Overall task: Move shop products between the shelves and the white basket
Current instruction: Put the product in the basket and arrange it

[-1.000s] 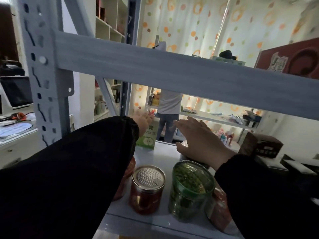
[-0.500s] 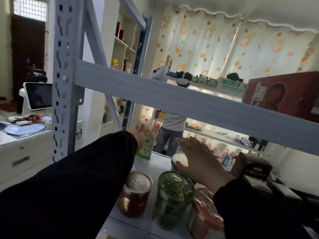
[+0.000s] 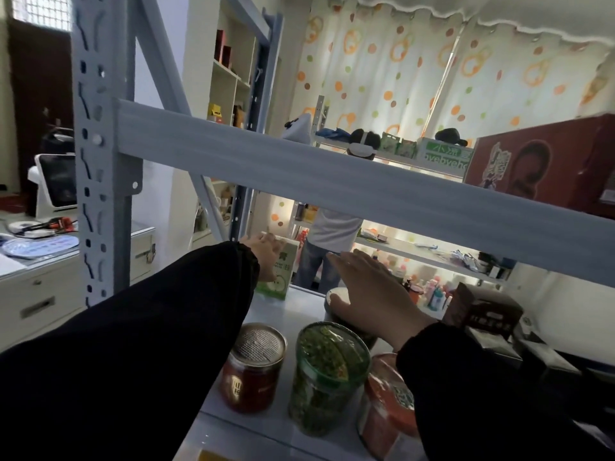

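Our left hand (image 3: 263, 257) lies against the top near corner of the apple carton (image 3: 279, 276), fingers draped over its upper edge. We cannot tell whether the thumb closes round the far side, so a true grip is uncertain. Our right hand (image 3: 372, 296) is spread flat, fingers straight and palm down, over the white-lidded tub (image 3: 335, 299). The thumb lies at the lid's rim, though contact is not clear.

The carton stands at the back left of the shelf board (image 3: 301, 316), straight ahead of the left hand and well to the left of the right one. It is upright with its long axis vertical, so we judge the left hand should take it and draw it back toward us under the grey steel beam (image 3: 332, 176). It is smooth printed card, flat-faced and square-edged, and probably light. The tub is squat and round with a matte white lid.

Nearer us, between our sleeves, stand three products in a row:
- a red jar (image 3: 254, 371) with a perforated metal lid
- a green glass jar (image 3: 327, 374) packed with leafy contents under a clear lid
- a red-labelled jar (image 3: 387, 407), partly hidden by our right sleeve

These crowd the path back, so the carton would need lifting over them. A dark brown box (image 3: 482, 314) sits off to the right. The white basket is not in view.
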